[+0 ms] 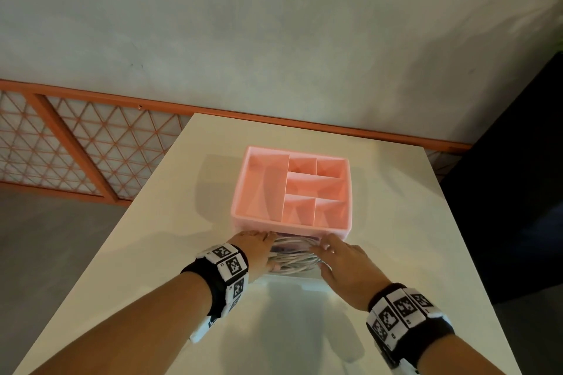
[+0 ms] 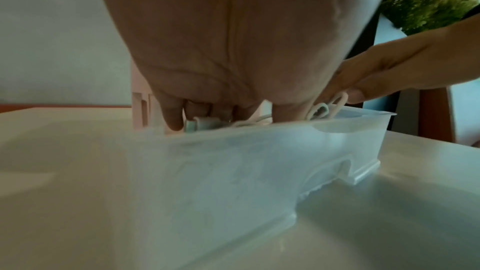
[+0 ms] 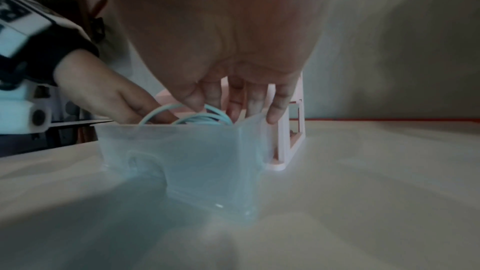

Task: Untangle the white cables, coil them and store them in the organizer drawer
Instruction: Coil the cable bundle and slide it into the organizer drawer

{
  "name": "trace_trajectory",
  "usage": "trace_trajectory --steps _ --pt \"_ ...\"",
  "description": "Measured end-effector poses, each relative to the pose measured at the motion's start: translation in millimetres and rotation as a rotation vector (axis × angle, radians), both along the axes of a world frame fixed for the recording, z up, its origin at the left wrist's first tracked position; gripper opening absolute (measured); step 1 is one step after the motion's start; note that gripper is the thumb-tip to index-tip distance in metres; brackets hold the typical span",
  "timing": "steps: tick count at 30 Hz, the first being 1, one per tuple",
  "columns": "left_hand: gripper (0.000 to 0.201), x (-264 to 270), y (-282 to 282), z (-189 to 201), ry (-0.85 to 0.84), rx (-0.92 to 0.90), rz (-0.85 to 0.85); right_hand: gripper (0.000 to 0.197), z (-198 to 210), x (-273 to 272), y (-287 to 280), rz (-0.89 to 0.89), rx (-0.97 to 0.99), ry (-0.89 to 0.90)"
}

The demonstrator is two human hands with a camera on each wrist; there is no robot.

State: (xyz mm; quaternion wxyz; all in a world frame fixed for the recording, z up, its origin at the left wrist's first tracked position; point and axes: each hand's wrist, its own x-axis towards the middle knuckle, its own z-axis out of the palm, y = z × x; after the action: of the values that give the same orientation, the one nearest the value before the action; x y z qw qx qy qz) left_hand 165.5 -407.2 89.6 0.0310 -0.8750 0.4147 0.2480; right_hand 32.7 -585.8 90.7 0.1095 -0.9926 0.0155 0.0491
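Note:
The coiled white cables lie in the translucent drawer, which is pulled out from the front of the pink organizer. My left hand rests on the coil's left side, with its fingers reaching down into the drawer beside a white plug. My right hand lies on the coil's right side. Its fingers point straight down onto the cable loops, and the little finger sits at the drawer's right wall. Neither hand visibly curls round the cables.
The organizer stands on a white table, its top compartments holding nothing. An orange lattice railing runs behind the table on the left. A dark panel stands to the right, and a green plant shows behind my right hand.

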Motion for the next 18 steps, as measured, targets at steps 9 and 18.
trace_trajectory --steps 9,18 --pt "0.104 -1.7 -3.5 -13.7 0.023 -0.008 0.054 0.026 5.0 10.6 -8.7 0.088 -0.166 -0.118" --pt "0.099 -2.2 -2.0 -14.9 0.039 -0.010 0.039 0.034 -4.9 16.0 -9.9 0.201 -0.230 -0.219"
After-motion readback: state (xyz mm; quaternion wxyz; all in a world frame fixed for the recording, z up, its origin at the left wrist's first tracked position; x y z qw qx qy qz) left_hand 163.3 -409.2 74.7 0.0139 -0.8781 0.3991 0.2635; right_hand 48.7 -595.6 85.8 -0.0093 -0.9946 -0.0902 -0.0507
